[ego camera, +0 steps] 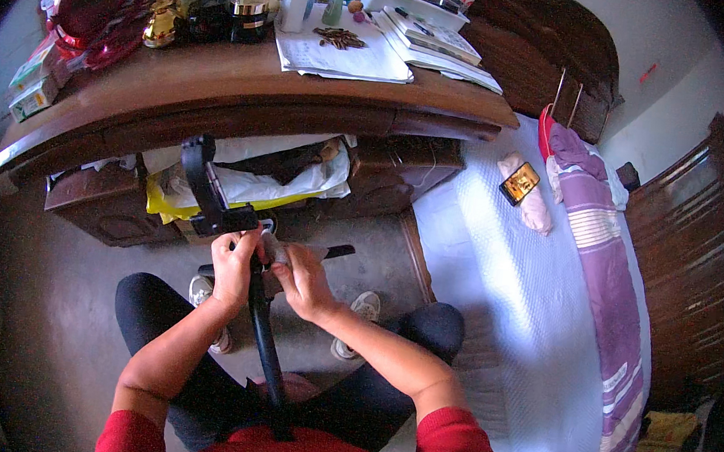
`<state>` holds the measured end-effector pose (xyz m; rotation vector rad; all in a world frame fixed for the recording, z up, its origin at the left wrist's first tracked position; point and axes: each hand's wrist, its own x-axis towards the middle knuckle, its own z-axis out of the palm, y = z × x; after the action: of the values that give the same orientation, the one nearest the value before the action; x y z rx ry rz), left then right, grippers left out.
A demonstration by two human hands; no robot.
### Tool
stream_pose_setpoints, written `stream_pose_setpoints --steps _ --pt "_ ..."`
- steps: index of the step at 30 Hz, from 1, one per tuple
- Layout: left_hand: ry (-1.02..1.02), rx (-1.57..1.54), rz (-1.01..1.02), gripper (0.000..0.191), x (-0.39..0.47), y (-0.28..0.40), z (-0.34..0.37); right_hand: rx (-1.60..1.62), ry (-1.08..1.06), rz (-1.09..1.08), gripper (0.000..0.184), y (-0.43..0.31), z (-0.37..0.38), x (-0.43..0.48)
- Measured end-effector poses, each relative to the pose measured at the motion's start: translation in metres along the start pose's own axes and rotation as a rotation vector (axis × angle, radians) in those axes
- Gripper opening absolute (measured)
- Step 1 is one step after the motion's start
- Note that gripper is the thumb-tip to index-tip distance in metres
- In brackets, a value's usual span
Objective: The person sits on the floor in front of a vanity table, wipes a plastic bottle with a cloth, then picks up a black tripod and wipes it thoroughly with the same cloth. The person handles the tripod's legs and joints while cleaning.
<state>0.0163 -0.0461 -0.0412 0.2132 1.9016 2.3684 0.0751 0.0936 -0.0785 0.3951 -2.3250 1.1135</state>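
Observation:
Between my knees stands a black pole stand [265, 334], its shaft running from my lap up to my hands. A black clamp-like bracket [196, 187] is at its top, above my left hand [232, 268]. The fingers of that hand are closed around the stand's top, just below the bracket. My right hand [306, 285] pinches a crumpled greyish piece [275, 248], perhaps cloth or tissue, against the same part of the stand. A black bar [340, 251] sticks out beyond the right hand. My fingers hide the joint between pole and bracket.
A brown wooden desk [220, 72] spans the front, bearing bottles, jars, papers [346, 54] and a white basket [409, 3]. Under it lies a white and yellow plastic bag [261, 187]. On the right, a bed [499, 291] holds a lit phone [519, 184] and a purple striped blanket [600, 268].

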Motion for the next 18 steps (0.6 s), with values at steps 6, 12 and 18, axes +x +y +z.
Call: stream_pose_setpoints --steps 6,12,18 --pt "-0.018 -0.003 0.038 0.045 0.010 0.018 -0.004 -0.437 -0.092 0.233 0.025 0.075 -0.039 0.021" --pt "0.020 -0.035 0.064 0.046 0.011 0.030 -0.013 -0.172 0.529 0.574 0.046 0.081 -0.091 0.042" --pt "-0.003 -0.034 0.002 0.047 0.007 0.014 0.002 -0.115 -0.075 0.051 0.028 0.006 -0.035 0.026"
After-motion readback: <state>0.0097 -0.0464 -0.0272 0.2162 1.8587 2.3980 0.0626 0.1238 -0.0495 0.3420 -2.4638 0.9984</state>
